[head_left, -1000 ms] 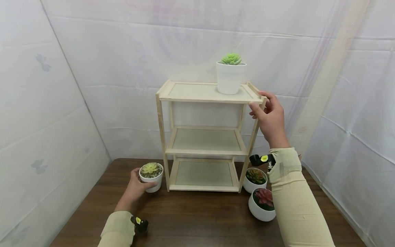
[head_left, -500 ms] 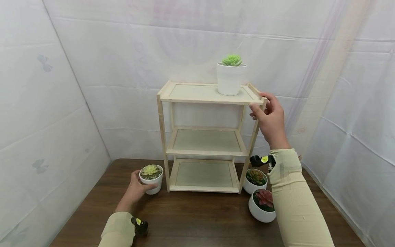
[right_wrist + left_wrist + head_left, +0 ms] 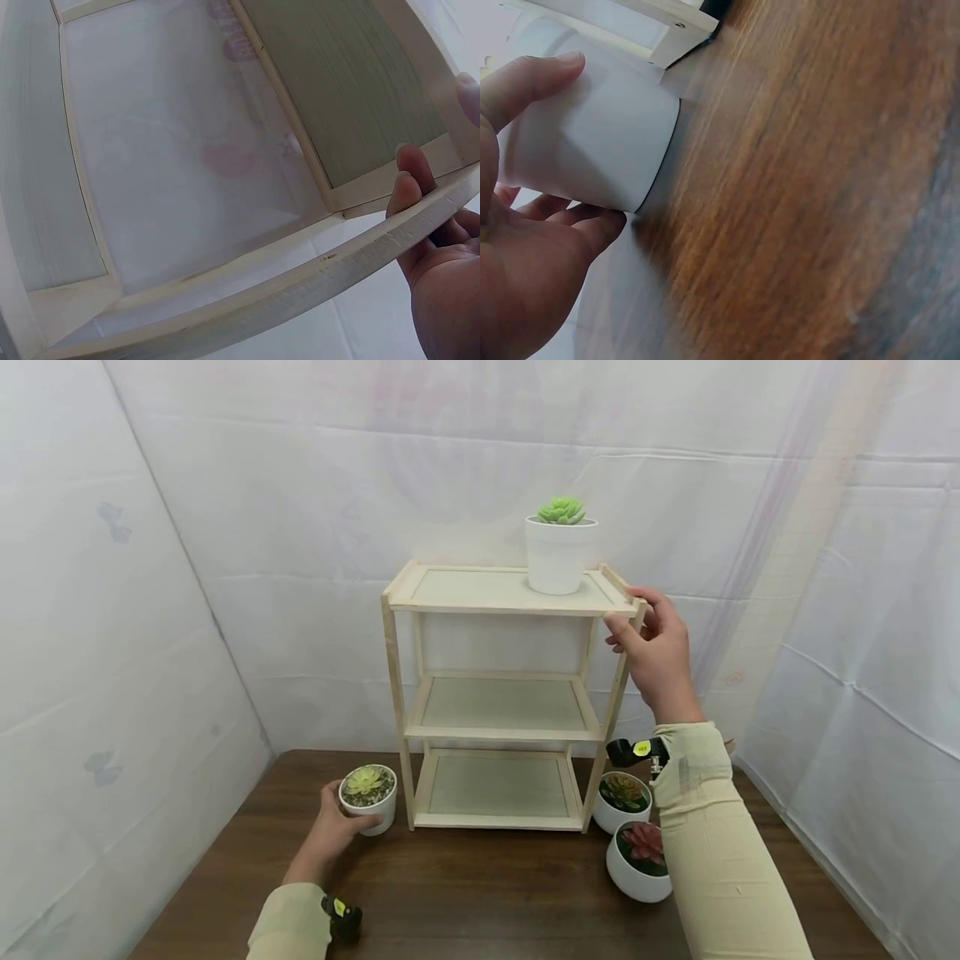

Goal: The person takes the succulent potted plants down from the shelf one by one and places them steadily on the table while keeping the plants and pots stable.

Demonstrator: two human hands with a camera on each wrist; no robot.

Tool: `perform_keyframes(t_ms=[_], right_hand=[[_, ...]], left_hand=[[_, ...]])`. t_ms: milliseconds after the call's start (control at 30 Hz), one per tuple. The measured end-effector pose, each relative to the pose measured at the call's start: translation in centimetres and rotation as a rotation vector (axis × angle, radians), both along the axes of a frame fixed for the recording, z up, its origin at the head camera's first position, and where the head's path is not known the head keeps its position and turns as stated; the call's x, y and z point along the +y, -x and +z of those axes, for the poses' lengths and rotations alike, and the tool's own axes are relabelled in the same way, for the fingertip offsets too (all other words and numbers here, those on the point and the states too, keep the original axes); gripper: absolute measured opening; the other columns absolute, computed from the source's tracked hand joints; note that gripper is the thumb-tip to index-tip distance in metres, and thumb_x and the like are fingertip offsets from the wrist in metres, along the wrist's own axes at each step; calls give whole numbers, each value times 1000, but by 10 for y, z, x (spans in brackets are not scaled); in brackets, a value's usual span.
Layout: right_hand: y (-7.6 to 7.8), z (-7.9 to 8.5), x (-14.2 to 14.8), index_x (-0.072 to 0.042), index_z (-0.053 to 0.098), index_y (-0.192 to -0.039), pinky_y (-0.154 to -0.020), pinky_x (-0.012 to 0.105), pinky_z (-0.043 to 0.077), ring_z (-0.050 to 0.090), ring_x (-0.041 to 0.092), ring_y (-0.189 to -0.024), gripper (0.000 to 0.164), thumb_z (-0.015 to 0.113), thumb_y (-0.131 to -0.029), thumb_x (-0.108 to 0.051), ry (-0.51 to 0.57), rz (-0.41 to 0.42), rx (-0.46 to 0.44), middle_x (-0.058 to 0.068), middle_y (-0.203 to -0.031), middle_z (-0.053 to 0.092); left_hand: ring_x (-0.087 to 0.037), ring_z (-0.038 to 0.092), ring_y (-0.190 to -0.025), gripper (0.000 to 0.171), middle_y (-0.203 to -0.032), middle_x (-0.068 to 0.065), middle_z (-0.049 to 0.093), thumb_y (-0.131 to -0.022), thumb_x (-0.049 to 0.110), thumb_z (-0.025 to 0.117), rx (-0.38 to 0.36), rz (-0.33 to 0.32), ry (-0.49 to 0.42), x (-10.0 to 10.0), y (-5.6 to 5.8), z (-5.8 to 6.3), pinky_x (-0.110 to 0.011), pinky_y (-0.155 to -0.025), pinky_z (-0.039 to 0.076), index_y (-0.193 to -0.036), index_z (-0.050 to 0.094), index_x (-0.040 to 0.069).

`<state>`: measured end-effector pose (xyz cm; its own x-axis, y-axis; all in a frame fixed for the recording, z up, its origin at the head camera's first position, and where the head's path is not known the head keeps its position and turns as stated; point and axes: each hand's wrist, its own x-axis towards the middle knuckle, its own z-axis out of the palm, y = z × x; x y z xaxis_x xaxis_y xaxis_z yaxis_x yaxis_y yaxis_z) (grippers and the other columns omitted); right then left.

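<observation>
My left hand holds a small white pot with a yellow-green succulent, just left of the wooden shelf rack. In the left wrist view the thumb lies along one side of the pot and the fingers wrap the other. The pot's base is right at the tabletop. My right hand grips the rack's front right post at the top corner, thumb in front. In the right wrist view, fingertips curl around the post. A taller white pot with a bright green succulent stands on the top tier.
Two round white bowls, one with an orange-green succulent and one with a red succulent, stand right of the rack, partly behind my right forearm. The brown wooden table extends in front. White sheeting hangs behind and at both sides.
The whole scene sits slightly lower in the head view. Both hands keep their holds; the left hand's pot has shifted very slightly toward me.
</observation>
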<state>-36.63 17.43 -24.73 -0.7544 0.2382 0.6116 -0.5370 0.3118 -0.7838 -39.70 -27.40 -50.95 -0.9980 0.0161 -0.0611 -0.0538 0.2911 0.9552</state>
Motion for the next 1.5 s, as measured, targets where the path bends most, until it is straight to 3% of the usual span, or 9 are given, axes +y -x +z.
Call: perform_keyframes(t_ms=[167, 433, 733, 1100, 1267, 1500], right_hand=[[2, -1, -1, -15, 50, -136, -68, 18, 55, 66, 9, -72, 54, 70, -89, -33, -4, 1, 5, 8, -117, 61], [4, -1, -2, -14, 50, -136, -67, 19, 55, 67, 16, -74, 54, 70, -89, -32, -5, -1, 16, 8, -117, 61], [7, -2, -3, -14, 50, -136, -68, 19, 55, 66, 11, -73, 53, 69, -90, -32, -17, 0, 20, 8, -116, 61], [10, -3, -4, -14, 50, -136, -68, 20, 56, 67, 15, -75, 54, 70, -90, -32, -13, 3, 20, 7, -116, 61], [10, -3, -6, -14, 50, -136, -68, 20, 55, 67, 13, -75, 54, 69, -90, -32, -14, 9, 22, 7, -116, 61], [13, -2, -7, -14, 49, -136, -68, 19, 55, 65, 9, -74, 54, 69, -90, -33, -23, 3, 22, 8, -117, 61]], left_hand=[[-44, 24, -142, 106, -152, -31, 20, -78, 8, 79, 5, 0, 4, -1, -1, 0, -55, -117, 23, -145, -2, 0], [-45, 22, -143, 106, -151, -32, 20, -79, 10, 79, 16, -11, 16, 0, 0, 1, -56, -118, 21, -146, -3, 0], [-45, 22, -143, 106, -151, -31, 20, -78, 11, 80, 14, -3, 31, -2, 3, 1, -56, -118, 21, -146, -1, 0], [-48, 25, -141, 108, -151, -32, 21, -78, 20, 83, 49, 9, 92, -4, 3, 0, -59, -114, 27, -147, 2, -1], [-50, 30, -137, 112, -150, -33, 23, -77, 24, 83, 42, 20, 116, -6, 3, 3, -60, -111, 33, -150, 1, 1], [-51, 22, -141, 118, -155, -34, 15, -78, 30, 83, 38, 2, 138, -11, 2, 14, -58, -112, 31, -154, -4, 5]])
